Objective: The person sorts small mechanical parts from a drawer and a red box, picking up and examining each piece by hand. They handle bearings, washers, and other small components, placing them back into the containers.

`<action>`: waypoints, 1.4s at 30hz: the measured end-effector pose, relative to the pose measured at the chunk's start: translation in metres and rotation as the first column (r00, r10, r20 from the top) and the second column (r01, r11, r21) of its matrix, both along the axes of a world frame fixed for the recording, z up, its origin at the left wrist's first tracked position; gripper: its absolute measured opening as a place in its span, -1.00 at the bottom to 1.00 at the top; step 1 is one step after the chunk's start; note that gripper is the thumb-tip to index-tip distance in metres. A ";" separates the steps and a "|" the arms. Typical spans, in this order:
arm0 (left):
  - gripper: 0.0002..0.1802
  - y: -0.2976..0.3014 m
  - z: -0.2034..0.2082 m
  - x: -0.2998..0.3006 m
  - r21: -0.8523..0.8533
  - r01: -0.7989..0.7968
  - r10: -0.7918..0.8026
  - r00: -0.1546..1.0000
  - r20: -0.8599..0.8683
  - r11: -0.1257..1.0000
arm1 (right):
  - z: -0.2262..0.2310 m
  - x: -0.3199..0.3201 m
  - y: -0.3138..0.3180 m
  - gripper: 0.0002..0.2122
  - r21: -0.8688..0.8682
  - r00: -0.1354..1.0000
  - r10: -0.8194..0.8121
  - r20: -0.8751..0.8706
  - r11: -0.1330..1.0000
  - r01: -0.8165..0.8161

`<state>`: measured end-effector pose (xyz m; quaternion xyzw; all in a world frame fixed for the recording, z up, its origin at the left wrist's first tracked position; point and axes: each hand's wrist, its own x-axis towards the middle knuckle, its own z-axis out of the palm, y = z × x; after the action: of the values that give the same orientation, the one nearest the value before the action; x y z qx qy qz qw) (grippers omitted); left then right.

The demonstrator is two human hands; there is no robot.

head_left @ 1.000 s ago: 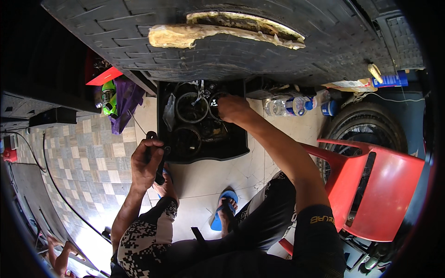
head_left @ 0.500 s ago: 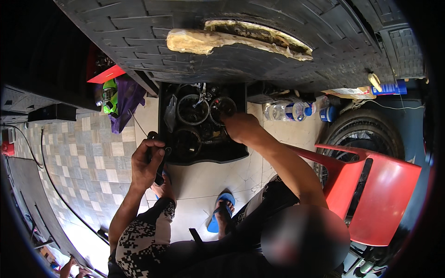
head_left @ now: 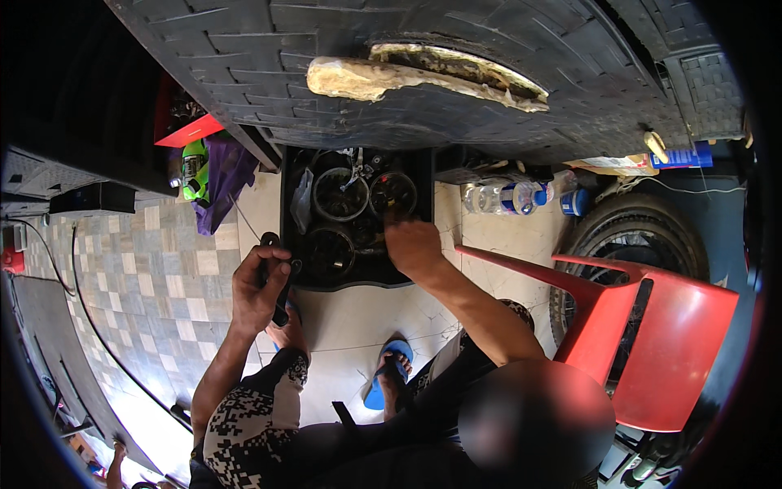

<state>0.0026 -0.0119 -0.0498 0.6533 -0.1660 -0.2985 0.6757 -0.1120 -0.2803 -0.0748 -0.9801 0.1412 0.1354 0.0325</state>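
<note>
My left hand (head_left: 262, 287) is closed around a long, slim black part (head_left: 279, 311) with rounded ends, beside the left front corner of an open black drawer (head_left: 391, 277). Over the drawer's right side, my right hand (head_left: 414, 247) shows its back; the fingers point down among the contents and are mostly hidden. Just beyond it sits a round clear tub (head_left: 413, 193) of small dark parts. A larger round tub (head_left: 364, 213) stands to its left, with a third tub (head_left: 331, 275) nearer me. Metal pieces (head_left: 358, 167) lie at the drawer's back.
A dark woven-pattern cabinet (head_left: 244, 77) rises behind the drawer. On the right are a red plastic chair (head_left: 676, 350), a tyred wheel (head_left: 639, 224) and clear plastic bottles (head_left: 497, 198). A purple bag (head_left: 218, 183) lies left of the drawer. My blue slippers (head_left: 375, 395) are on the tiled floor.
My right hand has drawn back from over the right tub toward me, exposing more of that tub. My left hand stays put with the black part.
</note>
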 end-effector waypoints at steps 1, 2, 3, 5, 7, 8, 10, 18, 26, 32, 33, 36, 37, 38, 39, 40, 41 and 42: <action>-0.86 0.000 0.000 -0.001 0.007 -0.001 0.001 1.000 -0.017 1.000 | -0.009 0.000 0.002 -0.92 -0.070 0.995 -0.012 0.104 0.997 0.020; -0.86 0.000 0.000 -0.001 0.015 -0.002 0.003 1.000 -0.016 1.000 | -0.017 0.000 0.001 -0.89 -0.149 0.997 0.042 0.060 0.988 -0.033; -0.86 0.000 0.000 -0.001 0.033 -0.006 0.006 1.000 0.001 0.999 | -0.024 0.000 -0.001 -0.89 -0.170 0.992 0.067 0.110 0.984 -0.048; -0.86 0.001 0.000 -0.001 0.022 0.003 -0.002 1.000 -0.015 1.000 | -0.033 0.001 -0.004 -0.88 -0.198 0.986 0.083 0.145 0.979 -0.053; -0.86 0.002 -0.001 -0.001 0.018 0.007 -0.007 1.000 -0.017 1.000 | -0.033 -0.001 -0.007 -0.85 -0.194 0.974 0.115 0.193 0.978 -0.077; -0.85 0.003 -0.001 -0.001 0.015 0.007 -0.007 1.000 -0.018 1.000 | -0.031 -0.002 -0.007 -0.83 -0.191 0.969 0.127 0.212 0.978 -0.086; -0.85 0.003 -0.001 -0.001 0.011 0.006 -0.005 1.000 -0.019 1.000 | -0.021 -0.010 -0.004 -0.83 -0.147 0.971 0.184 0.153 0.976 -0.162; -0.85 -0.002 0.000 -0.002 0.012 0.004 -0.004 1.000 -0.006 1.000 | 0.010 -0.019 0.010 -0.64 0.326 0.920 0.043 -0.389 0.941 0.094; -0.85 -0.001 -0.001 -0.003 -0.003 0.021 -0.021 0.999 -0.035 1.000 | 0.020 -0.013 -0.005 -0.70 0.443 0.964 -0.255 -0.079 0.857 0.264; -0.85 -0.002 -0.001 -0.005 0.006 0.009 -0.008 0.999 -0.035 1.000 | -0.004 0.020 -0.020 -0.60 0.609 0.835 -0.543 0.086 0.692 0.387; -0.85 -0.002 -0.001 -0.005 0.003 0.014 -0.014 1.000 -0.016 1.000 | -0.010 0.026 -0.020 -0.58 0.643 0.801 -0.595 0.066 0.639 0.422; -0.85 -0.002 0.000 -0.006 0.013 0.005 -0.004 0.999 -0.040 1.000 | -0.024 0.047 -0.016 -0.50 0.588 0.804 -0.594 -0.009 0.648 0.485; -0.85 -0.002 0.000 -0.006 0.003 0.007 -0.007 0.999 -0.045 1.000 | -0.028 0.054 -0.014 -0.46 0.591 0.777 -0.627 0.050 0.646 0.483; -0.85 -0.002 0.000 -0.005 0.001 0.006 -0.006 0.999 -0.036 1.000 | -0.032 0.061 -0.011 -0.41 0.595 0.747 -0.656 0.107 0.644 0.481; -0.85 -0.002 0.000 -0.005 0.011 0.002 -0.002 1.000 -0.017 1.000 | -0.035 0.066 -0.010 -0.36 0.591 0.713 -0.687 0.141 0.636 0.496; -0.85 -0.001 0.000 -0.005 0.004 0.006 -0.006 1.000 -0.025 1.000 | -0.037 0.070 -0.011 -0.33 0.659 0.666 -0.733 0.141 0.571 0.489; -0.84 0.000 -0.001 -0.005 0.007 0.010 -0.009 1.000 -0.022 1.000 | -0.039 0.074 -0.011 -0.30 0.715 0.613 -0.781 0.115 0.494 0.495; -0.84 0.000 -0.001 -0.004 0.011 0.010 -0.010 1.000 -0.006 1.000 | -0.041 0.077 -0.012 -0.27 0.765 0.559 -0.825 0.086 0.414 0.493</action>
<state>-0.0014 -0.0121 -0.0503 0.6554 -0.1657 -0.3046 0.6710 -0.0348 -0.2920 -0.1158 -0.7542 0.4581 -0.0822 0.4633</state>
